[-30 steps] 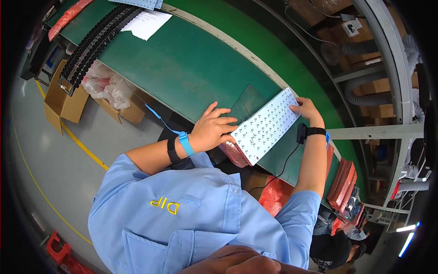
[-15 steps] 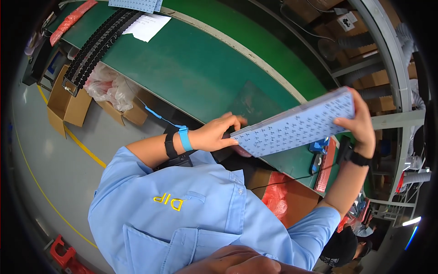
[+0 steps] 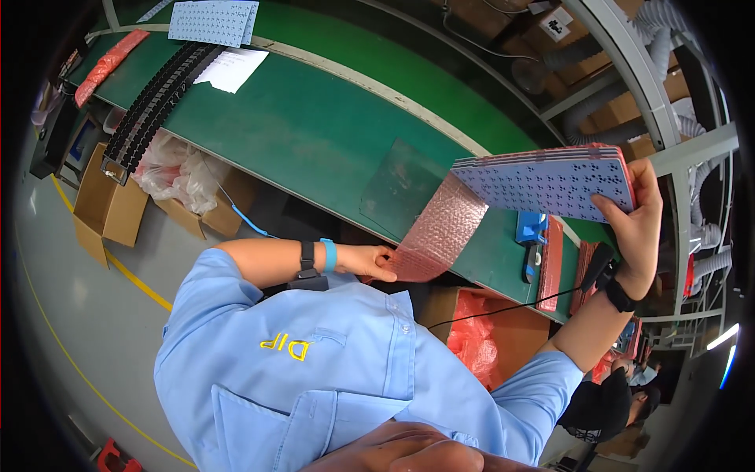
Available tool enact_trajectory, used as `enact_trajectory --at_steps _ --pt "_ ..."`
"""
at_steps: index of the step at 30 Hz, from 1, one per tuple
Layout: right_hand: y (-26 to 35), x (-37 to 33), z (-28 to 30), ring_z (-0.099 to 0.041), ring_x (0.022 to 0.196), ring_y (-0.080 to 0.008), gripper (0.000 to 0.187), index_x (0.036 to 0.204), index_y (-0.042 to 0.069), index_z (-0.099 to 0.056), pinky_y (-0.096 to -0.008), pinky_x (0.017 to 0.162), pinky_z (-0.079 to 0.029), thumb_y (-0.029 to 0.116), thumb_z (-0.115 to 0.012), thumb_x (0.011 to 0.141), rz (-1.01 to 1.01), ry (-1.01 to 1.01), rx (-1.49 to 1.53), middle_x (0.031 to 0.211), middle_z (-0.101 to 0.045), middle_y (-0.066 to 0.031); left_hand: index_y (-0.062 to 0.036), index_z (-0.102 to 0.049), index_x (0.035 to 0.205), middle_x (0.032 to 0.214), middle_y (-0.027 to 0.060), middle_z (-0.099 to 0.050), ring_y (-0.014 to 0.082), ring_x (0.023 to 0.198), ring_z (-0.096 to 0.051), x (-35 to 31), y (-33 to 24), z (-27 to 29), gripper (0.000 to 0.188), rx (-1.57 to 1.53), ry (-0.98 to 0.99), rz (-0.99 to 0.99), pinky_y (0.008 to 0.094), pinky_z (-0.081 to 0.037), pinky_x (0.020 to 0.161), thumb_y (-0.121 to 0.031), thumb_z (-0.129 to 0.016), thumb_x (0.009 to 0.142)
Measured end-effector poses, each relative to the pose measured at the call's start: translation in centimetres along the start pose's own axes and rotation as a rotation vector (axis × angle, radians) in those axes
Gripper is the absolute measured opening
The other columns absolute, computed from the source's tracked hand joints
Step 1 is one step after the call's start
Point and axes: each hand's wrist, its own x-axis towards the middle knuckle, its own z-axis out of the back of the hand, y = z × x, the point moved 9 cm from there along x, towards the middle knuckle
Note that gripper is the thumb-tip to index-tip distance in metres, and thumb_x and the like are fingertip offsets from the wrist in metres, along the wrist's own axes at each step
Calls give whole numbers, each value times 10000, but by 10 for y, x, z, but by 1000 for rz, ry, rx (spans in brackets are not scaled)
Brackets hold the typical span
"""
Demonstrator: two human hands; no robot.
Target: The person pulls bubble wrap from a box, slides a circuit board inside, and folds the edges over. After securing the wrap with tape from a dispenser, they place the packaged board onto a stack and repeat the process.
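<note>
My right hand point(image 3: 638, 220) grips the far right end of a stack of light-blue circuit board panels point(image 3: 543, 185) marked with rows of small dark shapes; its thumb lies on the front face. The stack is raised and tilted above the bench. From its left end a pink bubble-wrap sheet point(image 3: 442, 228) hangs down toward me. My left hand point(image 3: 366, 261) pinches the sheet's lower corner between thumb and fingers, close to my chest. How far the wrap runs between the panels is hidden.
The green bench point(image 3: 314, 134) bears a clear sheet point(image 3: 397, 185), a blue device point(image 3: 532, 226), pink-wrapped packs point(image 3: 550, 259), a black slotted rack point(image 3: 157, 110) and white paper point(image 3: 232, 69). Cardboard boxes point(image 3: 118, 189) stand below. Another person point(image 3: 602, 405) is at lower right.
My left hand has left the panels' left end and drawn the bubble wrap down and out toward me. My right hand still holds the stack, now a little farther right.
</note>
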Motion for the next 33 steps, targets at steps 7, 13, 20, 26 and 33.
enact_trajectory --at_steps 7,13,20,26,33 --pt "-9 -5 -46 -571 669 -161 316 930 34 -516 -255 652 -477 16 -745 712 94 -174 -457 754 -561 -76 -18 -664 1113 980 19 -682 97 863 -628 -10 -23 -6 241 130 1 214 239 -510 803 -164 -642 923" --pt "-25 -70 -170 -575 647 -279 322 982 72 -605 -377 543 -443 66 -708 677 340 -253 -787 826 -636 -93 21 -640 1146 1063 72 -685 128 925 -649 -16 -42 0 254 -343 -104 -11 272 -537 822 -116 -615 933" --pt "-42 -141 -283 -554 887 -274 331 916 80 -576 -393 719 -411 223 -770 690 186 -68 -460 1105 -604 -113 35 -628 1163 1095 93 -678 141 964 -652 -27 -25 9 255 -318 -140 30 283 -535 850 -72 -600 933" --pt "-41 -107 -261 -571 893 -304 392 902 50 -559 -404 750 -447 218 -819 662 155 78 -244 1033 -615 -130 43 -625 1158 1104 109 -671 143 956 -652 -33 -45 2 262 -244 -81 37 286 -536 848 -106 -594 945" --pt "-211 24 -239 -612 956 -346 339 1037 -31 -613 -386 852 -484 250 -653 852 -25 18 -229 1024 -641 -201 51 -621 1141 1061 97 -682 135 919 -652 -30 -56 2 306 -253 -337 53 288 -538 828 -198 -573 970"
